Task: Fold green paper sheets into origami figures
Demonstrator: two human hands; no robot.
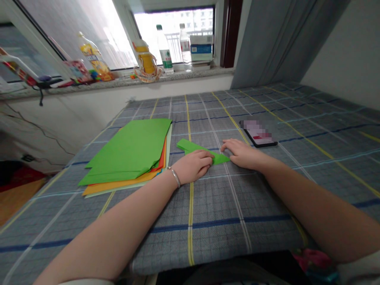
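Observation:
A folded piece of green paper (220, 158) with a long pointed end lies flat on the plaid bedspread (213, 202). My left hand (194, 165), a silver bangle at its wrist, rests on the paper's middle with curled fingers pressing it down and hiding part of it. At the pointed end, on the right, is my right hand (245, 154). Its fingers are apart from the thumb, and the thumb is at the paper's tip. Left of my left hand lies a stack of coloured paper sheets (133, 146), green on top, with orange, red and pale green edges showing.
A phone (259, 134) lies beyond my right hand. Along the windowsill (124, 83) stand an orange drink bottle (95, 57), a yellow cup (147, 59), two clear bottles (164, 49) and boxes (202, 49). A grey curtain (270, 43) hangs at the right.

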